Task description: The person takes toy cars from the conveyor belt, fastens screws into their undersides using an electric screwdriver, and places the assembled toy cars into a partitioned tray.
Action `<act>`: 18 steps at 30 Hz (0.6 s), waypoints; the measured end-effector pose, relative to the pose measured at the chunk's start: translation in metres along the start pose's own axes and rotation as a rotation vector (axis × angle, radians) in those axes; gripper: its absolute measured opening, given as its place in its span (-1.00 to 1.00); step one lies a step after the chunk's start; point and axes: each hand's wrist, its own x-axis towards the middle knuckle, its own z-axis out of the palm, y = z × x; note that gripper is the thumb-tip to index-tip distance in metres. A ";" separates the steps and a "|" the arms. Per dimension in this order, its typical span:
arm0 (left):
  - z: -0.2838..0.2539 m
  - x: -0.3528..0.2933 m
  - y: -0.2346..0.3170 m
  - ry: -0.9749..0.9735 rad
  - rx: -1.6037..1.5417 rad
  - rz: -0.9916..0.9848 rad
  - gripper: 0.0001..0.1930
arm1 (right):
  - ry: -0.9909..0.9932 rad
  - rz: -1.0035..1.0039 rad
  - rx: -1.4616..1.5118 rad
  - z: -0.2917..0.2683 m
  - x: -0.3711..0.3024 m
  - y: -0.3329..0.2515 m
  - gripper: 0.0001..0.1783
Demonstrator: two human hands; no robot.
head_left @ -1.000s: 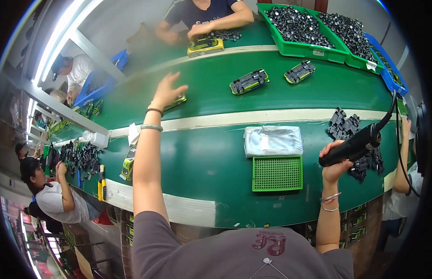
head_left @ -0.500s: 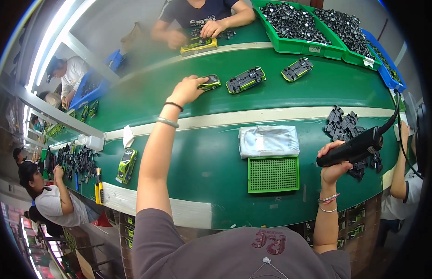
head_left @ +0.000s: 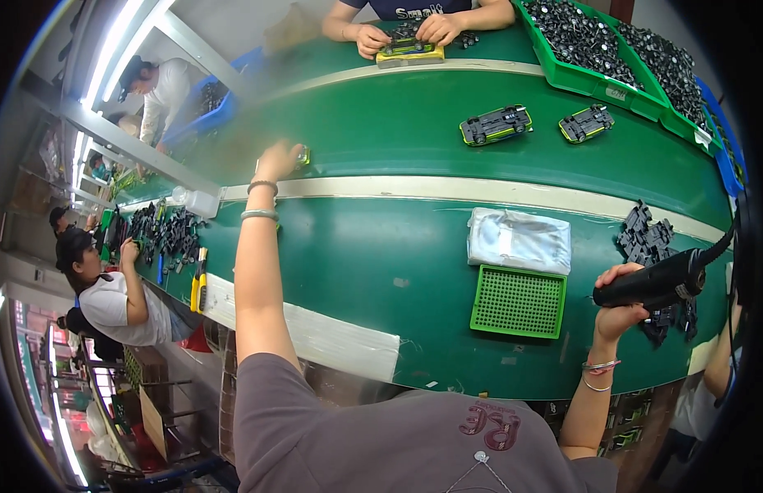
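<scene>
My left hand (head_left: 276, 161) reaches out over the far green belt, its fingers closed round a small yellow-green toy car (head_left: 305, 156), most of which the hand hides. In my right hand (head_left: 621, 297) is a black electric screwdriver (head_left: 657, 283), held above the near bench with its cord running off to the right. Two more toy cars lie wheels up on the belt to the right, a larger one (head_left: 496, 126) and a smaller one (head_left: 587, 124). My left forearm covers nearly all of another green car on the near bench.
A green perforated tray (head_left: 519, 333) sits below a pale wrapped bundle (head_left: 521, 238). Black plastic parts (head_left: 644, 238) are heaped near the screwdriver. Green bins (head_left: 611, 92) of black parts stand far right. Across the belt, a co-worker's hands (head_left: 439, 29) work over a yellow fixture (head_left: 409, 59).
My left hand has moved leftward along the belt with the toy car. My right hand still holds the screwdriver. The view has shifted, and the co-worker opposite now has both hands at the fixture.
</scene>
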 end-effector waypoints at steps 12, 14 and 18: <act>-0.016 -0.006 0.113 0.685 0.061 0.425 -0.74 | 0.009 0.015 0.022 -0.002 0.001 0.001 -0.02; -0.002 0.004 0.134 0.546 -0.062 0.569 -0.73 | 0.008 0.015 0.023 -0.001 0.001 -0.001 -0.02; 0.032 0.008 0.183 0.222 -0.151 0.690 -0.65 | 0.008 0.021 0.022 0.000 0.000 0.000 -0.02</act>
